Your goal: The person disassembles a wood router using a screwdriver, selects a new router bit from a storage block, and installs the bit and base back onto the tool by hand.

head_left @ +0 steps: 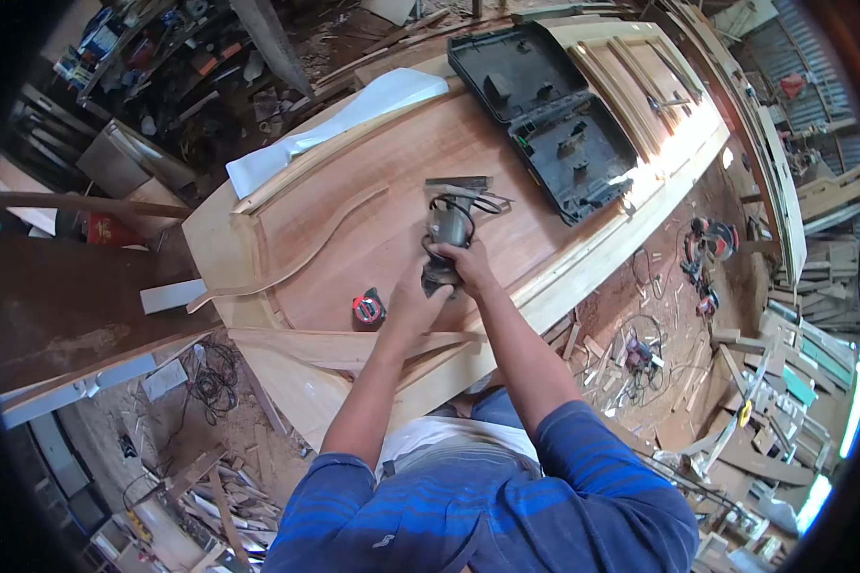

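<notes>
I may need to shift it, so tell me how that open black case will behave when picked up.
The black case lies open in two halves, so lifting just one would probably let the other swing. Its plastic-looking shell suggests each half is stiff and fairly light for its size.

A red-and-black tape measure [369, 308] lies on the wooden panel [420, 143], near a thin, curved wood strip [321, 250]. A black plastic case [573, 153] lies open (both halves face up), and a white sheet [339, 119] lies along one edge. Tangled black cable [214, 382] and a power saw [719, 239] sit on the littered floor [674, 420].
</notes>
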Demonstrator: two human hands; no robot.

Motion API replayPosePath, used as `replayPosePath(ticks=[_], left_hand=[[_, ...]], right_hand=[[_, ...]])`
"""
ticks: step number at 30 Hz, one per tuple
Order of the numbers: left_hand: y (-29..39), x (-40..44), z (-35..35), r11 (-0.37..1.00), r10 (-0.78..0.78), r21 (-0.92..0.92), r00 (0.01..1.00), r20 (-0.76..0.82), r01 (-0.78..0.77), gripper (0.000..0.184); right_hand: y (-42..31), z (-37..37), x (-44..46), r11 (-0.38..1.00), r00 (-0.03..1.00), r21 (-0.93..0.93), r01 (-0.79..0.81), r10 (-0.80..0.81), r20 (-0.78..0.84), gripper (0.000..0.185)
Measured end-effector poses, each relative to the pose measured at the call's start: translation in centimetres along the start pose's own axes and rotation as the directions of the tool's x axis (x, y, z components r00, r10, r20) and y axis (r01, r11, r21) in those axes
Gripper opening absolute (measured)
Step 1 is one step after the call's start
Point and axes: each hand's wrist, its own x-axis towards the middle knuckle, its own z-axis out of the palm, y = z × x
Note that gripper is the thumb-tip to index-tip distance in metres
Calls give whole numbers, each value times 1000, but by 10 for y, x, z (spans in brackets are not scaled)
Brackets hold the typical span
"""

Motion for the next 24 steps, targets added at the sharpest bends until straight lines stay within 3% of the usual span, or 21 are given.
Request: replayPosePath(ticks=[2,5,8,10,11,13,14,17,18,21,22,24], left_hand=[[3,-19,-3,973,-74,-213,993,94,93,64],[10,-13,-9,918,-68,-392,998,-10,59,67],[44,-33,-10,810,-42,-564,975,220,162,69],[98,-47,-16,724,90,-664,928,362,189,74],[114,-52,-12,721,138,-680,934,331,134,75],[144,-63,-2,710,234,-704,931,278,32,77],[160,-69,-6,664,207,-733,905,372,150,79],[198,-84,10,641,332,-764,872,359,70,77],[202,-87,20,705,299,-709,893,337,31,70],[224,-84,46,863,210,-492,968,140,-116,60],[234,-78,51,847,270,-507,951,154,-158,56],[264,-66,66,681,401,-727,786,470,87,54]], right_hand=[[12,-21,-13,995,995,22,97,-97,3,52],[-8,-60,-27,957,960,272,-98,19,279,58],[-53,-53,-84,879,943,462,-118,-47,330,67],[-69,-63,-100,874,947,485,-34,-127,295,71],[-79,-68,-106,866,945,500,12,-173,276,73],[-112,-74,-123,786,854,618,0,-322,408,83],[-121,-75,-135,759,851,651,14,-350,391,89],[-133,-94,-166,617,804,787,8,-472,362,98],[-137,-103,-176,557,780,830,-8,-517,354,99],[-163,-134,-206,547,634,837,11,-651,417,100],[-174,-138,-216,492,594,869,62,-718,363,97],[-184,-160,-242,571,568,821,8,-678,466,100]])
